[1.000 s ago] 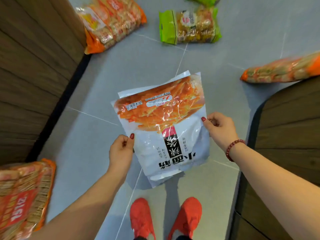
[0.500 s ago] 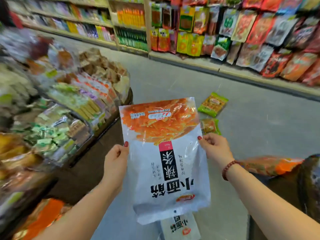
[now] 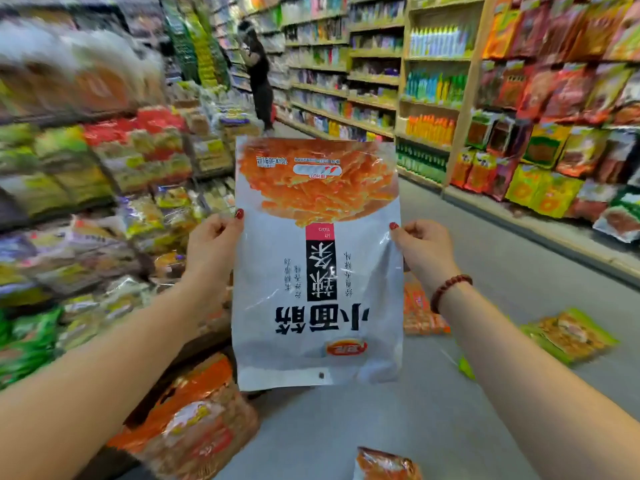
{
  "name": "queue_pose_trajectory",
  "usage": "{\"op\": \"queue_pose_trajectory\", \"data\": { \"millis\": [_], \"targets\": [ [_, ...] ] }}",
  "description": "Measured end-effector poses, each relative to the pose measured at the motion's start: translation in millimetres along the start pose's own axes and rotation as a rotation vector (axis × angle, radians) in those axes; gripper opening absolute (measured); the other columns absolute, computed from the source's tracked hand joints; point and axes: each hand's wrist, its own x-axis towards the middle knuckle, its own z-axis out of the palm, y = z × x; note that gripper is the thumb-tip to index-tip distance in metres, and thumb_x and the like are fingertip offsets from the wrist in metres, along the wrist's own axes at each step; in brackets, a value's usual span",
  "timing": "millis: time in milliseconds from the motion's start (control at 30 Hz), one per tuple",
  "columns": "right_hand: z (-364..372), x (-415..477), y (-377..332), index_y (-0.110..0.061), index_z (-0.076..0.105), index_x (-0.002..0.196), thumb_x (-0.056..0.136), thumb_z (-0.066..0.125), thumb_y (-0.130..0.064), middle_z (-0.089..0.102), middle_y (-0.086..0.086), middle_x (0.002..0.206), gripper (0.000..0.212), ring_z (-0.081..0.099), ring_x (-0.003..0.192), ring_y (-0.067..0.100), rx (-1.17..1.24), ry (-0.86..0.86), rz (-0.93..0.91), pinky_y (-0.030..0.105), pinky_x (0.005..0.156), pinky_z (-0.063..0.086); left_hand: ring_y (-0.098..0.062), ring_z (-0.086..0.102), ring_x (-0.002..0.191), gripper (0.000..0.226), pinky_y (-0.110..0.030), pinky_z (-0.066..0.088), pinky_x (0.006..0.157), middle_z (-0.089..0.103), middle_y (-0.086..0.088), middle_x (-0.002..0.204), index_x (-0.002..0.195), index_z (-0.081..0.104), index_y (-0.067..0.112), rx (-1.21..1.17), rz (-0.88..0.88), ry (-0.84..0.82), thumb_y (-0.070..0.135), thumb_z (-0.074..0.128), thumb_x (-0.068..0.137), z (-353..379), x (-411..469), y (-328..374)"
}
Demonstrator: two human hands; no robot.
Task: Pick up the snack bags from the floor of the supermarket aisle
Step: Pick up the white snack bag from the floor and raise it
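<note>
Raised higher: glossy flat snack bag [image 3: 317,271]

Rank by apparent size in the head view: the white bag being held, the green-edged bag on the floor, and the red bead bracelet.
1. White bag, largest, though it is closest to the camera.
2. Green-edged bag on the floor, farther off.
3. Bracelet, smallest.

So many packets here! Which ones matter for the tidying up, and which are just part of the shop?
Part of the job:
white snack bag, held by the left hand and right hand
green bag on the floor
orange bags on the floor

Just there:
stocked shelves
display bins of snacks
a shopper down the aisle
</note>
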Motion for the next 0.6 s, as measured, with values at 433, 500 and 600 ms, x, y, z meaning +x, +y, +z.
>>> {"op": "queue_pose_trajectory", "data": {
  "millis": [433,500,600],
  "targets": [
    [244.2,-101.8,-78.3,-0.008,0.057,0.07,0.089,0.063,-0.02,0.051,0.003,0.059,0.022,0.046,0.057,0.02,0.029,-0.688,-0.15,0.029,0.057,0.041,-0.017,0.049,0.068,0.033,-0.021,0.039,0.056,0.054,-0.008,0.076,0.068,0.046,0.012,0.041,-0.024,0.635,0.027,0.055,0.096,-265.3,-98.8,4.0],
    [289.4,-138.1,-94.2,-0.007,0.057,0.069,0.088,0.063,-0.019,0.051,0.005,0.061,0.023,0.047,0.059,0.02,0.041,-0.78,-0.18,0.032,0.059,0.042,-0.013,0.05,0.06,0.034,-0.02,0.039,0.052,0.054,-0.003,0.069,0.066,0.045,0.014,0.052,-0.025,0.736,0.027,0.055,0.096,-315.5,-119.7,4.8],
    [353.0,-199.4,-116.0,-0.006,0.057,0.066,0.087,0.063,-0.016,0.049,0.005,0.057,0.025,0.046,0.058,0.02,0.043,-0.902,-0.234,0.031,0.06,0.043,-0.011,0.046,0.059,0.034,-0.026,0.034,0.054,0.054,-0.003,0.068,0.068,0.049,0.012,0.093,-0.037,0.867,0.029,0.055,0.096,-393.0,-152.9,1.9]
  ]
}}
